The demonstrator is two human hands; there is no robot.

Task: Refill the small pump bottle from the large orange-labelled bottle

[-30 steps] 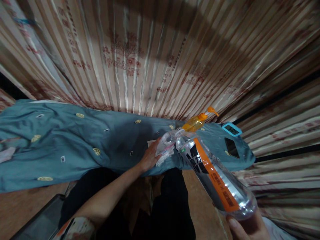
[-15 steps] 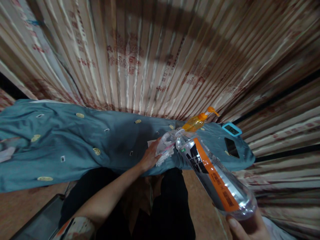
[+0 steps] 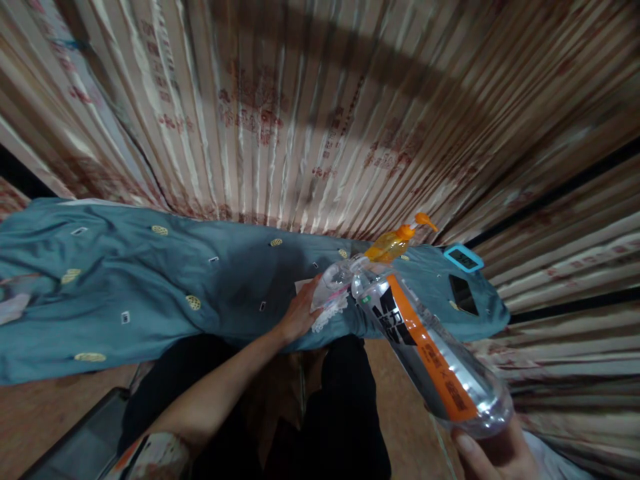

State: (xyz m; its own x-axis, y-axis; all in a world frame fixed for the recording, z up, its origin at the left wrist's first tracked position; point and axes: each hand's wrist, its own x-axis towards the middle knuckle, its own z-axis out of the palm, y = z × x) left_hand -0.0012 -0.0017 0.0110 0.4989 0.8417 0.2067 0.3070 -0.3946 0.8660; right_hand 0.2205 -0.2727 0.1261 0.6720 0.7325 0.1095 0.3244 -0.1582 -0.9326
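My right hand grips the base of a large clear plastic bottle with an orange and grey label. The bottle is tilted, its neck pointing up and left. That neck meets the mouth of a smaller clear bottle, around which my left hand is closed. Under the small bottle lies a white lacy cloth or tissue. Just behind the two mouths is a pump bottle of yellow-orange liquid with an orange pump head. How full the big bottle is I cannot tell.
A teal cloth with pineapple prints covers the long narrow surface. At its right end are a blue-framed digital clock and a dark phone-like slab. Pleated curtains hang behind and to the right. My legs are below.
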